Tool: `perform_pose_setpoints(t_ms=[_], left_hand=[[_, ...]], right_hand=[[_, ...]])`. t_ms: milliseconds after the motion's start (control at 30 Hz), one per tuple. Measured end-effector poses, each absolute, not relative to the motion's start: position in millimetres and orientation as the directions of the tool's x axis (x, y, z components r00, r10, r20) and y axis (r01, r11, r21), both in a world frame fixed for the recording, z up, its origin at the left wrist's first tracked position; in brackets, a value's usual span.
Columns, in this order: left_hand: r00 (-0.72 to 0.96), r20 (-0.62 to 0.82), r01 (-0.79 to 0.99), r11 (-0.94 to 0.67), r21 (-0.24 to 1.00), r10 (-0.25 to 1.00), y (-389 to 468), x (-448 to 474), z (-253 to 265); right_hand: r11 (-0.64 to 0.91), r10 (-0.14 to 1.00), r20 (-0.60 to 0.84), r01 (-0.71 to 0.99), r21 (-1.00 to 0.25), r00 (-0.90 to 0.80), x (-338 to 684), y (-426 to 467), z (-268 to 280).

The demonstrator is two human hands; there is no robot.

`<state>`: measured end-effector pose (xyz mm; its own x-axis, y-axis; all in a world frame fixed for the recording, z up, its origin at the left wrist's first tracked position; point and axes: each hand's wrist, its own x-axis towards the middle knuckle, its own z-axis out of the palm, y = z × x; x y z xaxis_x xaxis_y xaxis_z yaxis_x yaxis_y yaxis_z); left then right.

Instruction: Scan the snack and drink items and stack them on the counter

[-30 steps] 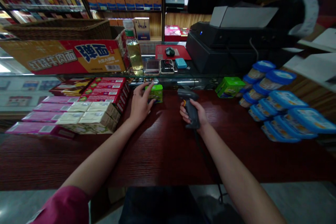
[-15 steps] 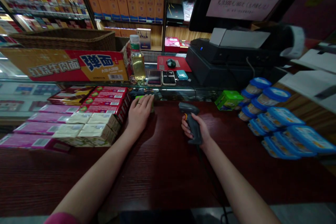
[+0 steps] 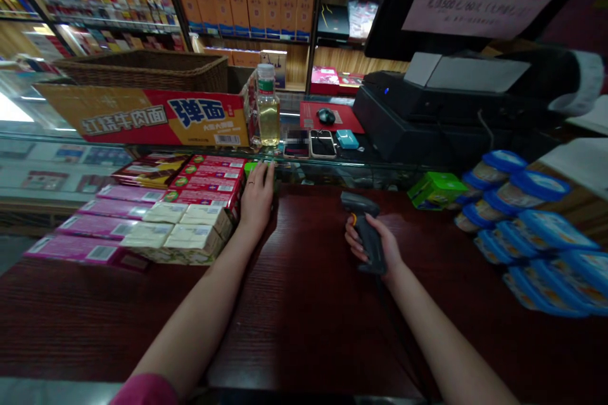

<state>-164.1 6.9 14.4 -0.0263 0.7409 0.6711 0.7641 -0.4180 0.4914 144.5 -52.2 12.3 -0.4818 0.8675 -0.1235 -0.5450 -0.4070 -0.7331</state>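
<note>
Green little box (image 3: 251, 168) is nearly hidden under the flat, unclenched left hand (image 3: 257, 200) by the stacked cartons (image 3: 190, 228), so with the scanner (image 3: 365, 231) gripped in the right hand (image 3: 380, 245), its barcode could easily be missed.

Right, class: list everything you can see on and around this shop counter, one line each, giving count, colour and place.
Barcode scanner: one, dark grey, in the right hand over the counter.
Green box: one, mostly hidden under the left hand.
Second green box: one, right of the scanner.
Blue-lidded tubs: several, stacked far right.
Flat boxes: many, pink, red, cream, stacked left.
Noodle carton: one, red-yellow, glass shelf.
Bottle: one, yellowish liquid, beside carton.
Phones: two, glass shelf.
Till machine: one, black, back right.
Left hand: on the green box.
Right hand: grip closed on the scanner.
</note>
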Motion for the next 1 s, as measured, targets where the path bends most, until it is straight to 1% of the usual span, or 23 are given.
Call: perform_pose_setpoints(t_ms=[133,300,400,500,600,667,767,833,900,1000], left_hand=[[-0.033,0.642,0.697,-0.443,0.564,0.766,12.7,-166.9,9.6],[-0.038,0.642,0.69,-0.444,0.571,0.766,19.8,-168.1,6.5],[-0.017,0.651,0.722,-0.441,0.533,0.759,18.9,-168.0,8.9],[0.017,0.686,0.761,-0.455,0.463,0.727,9.9,-163.1,14.0],[0.073,0.699,0.775,-0.482,0.409,0.711,-6.1,-142.5,16.6],[0.148,0.671,0.763,-0.515,0.389,0.726,-16.9,-115.6,14.9],[0.319,0.608,0.694,-0.616,0.373,0.727,-25.9,-56.0,8.8],[0.41,0.582,0.601,-0.688,0.406,0.702,-24.2,-7.6,4.8],[0.449,0.589,0.48,-0.737,0.475,0.672,-16.0,42.9,2.4],[0.435,0.636,0.316,-0.77,0.554,0.637,4.8,112.9,2.1]], right_hand=[[-0.403,0.871,-0.123,-0.547,-0.734,-0.476,145.6,-51.6,11.4],[-0.385,0.886,-0.121,-0.565,-0.73,-0.448,145.9,-52.4,12.2],[-0.364,0.895,-0.104,-0.575,-0.733,-0.435,147.0,-50.8,12.4],[-0.331,0.909,-0.084,-0.586,-0.74,-0.408,149.9,-47.7,11.5],[-0.268,0.941,-0.066,-0.612,-0.744,-0.332,157.7,-46.3,10.1],[-0.211,0.966,-0.063,-0.627,-0.75,-0.25,168.5,-48.5,9.2],[-0.119,0.993,-0.077,-0.626,-0.771,-0.094,196.8,-58.9,8.3],[-0.075,0.996,-0.094,-0.595,-0.8,0.002,222.4,-70.0,8.0],[-0.048,0.991,-0.108,-0.546,-0.836,0.077,249.0,-82.2,7.6],[-0.008,0.979,-0.112,-0.515,-0.857,0.171,280.0,-96.4,6.6]])
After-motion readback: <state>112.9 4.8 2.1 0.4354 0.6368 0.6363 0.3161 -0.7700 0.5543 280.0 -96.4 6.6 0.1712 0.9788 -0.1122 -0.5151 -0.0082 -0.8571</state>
